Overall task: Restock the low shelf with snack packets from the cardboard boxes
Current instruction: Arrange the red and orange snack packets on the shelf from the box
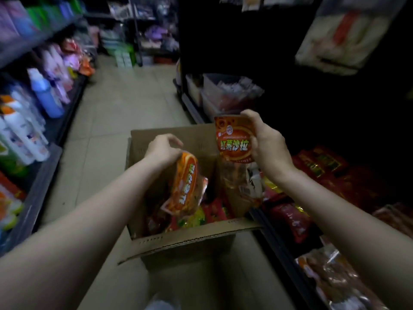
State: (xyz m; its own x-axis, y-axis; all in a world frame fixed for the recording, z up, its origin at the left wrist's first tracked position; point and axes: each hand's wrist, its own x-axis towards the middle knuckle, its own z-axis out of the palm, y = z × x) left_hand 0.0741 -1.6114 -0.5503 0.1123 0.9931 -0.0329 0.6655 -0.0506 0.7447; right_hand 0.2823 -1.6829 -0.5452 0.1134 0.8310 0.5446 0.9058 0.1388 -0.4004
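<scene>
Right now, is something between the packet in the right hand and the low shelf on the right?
Nothing visible blocks it. The right hand holds the packet above the box's right edge; the low shelf, already holding red packets, lies directly beside it.

dim aisle, tiled floor (125, 104)

Legible text, centre right of frame: orange-red snack packet (233, 139) held upright in the right hand (267, 142); large green-outlined characters across its front read 红薯沙拉; a small line of Latin letters above them, too small to read; a round logo at its upper left, illegible. Centre of frame: second orange packet (186, 186) gripped by the left hand (164, 148), tilted, large characters running down it, blurred, not readable. Shelf goods and bottles at left and right: print blurred, nothing legible.
</scene>
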